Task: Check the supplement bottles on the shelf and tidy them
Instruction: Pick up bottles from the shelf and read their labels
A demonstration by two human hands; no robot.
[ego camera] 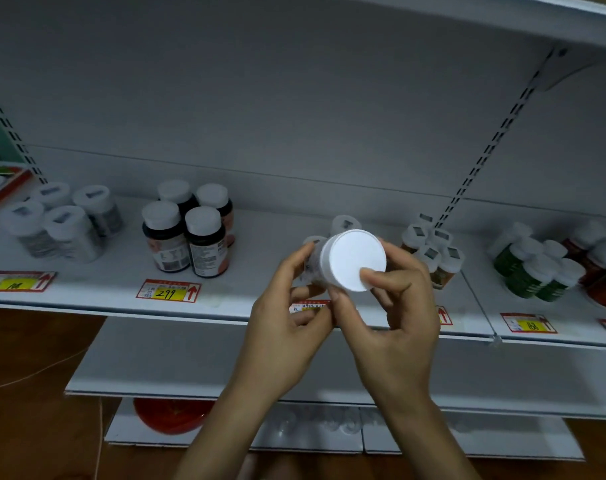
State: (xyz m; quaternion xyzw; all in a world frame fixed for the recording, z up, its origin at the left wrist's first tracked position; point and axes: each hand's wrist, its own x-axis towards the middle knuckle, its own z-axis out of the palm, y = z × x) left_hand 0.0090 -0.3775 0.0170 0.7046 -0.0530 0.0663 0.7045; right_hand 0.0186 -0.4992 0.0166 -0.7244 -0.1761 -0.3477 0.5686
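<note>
1. Left hand (287, 317): fingers curled round the side of the bottle (350, 258), gripping it.
2. Right hand (395, 317): fingers wrapped behind the bottle's white cap end, thumb (372, 277) pressed on the cap face.
3. Bottle was held tilted, cap toward the camera, off the shelf (267, 258) and in front of its edge.
4. Just behind it, two similar bottles (345, 223) stood on the shelf.
5. Left of the hands: four dark bottles (187, 237) above a "299" tag (168, 291); farther left, clear bottles (62, 220).
6. Right: orange bottles (433, 254), then green bottles (533, 271).
</note>
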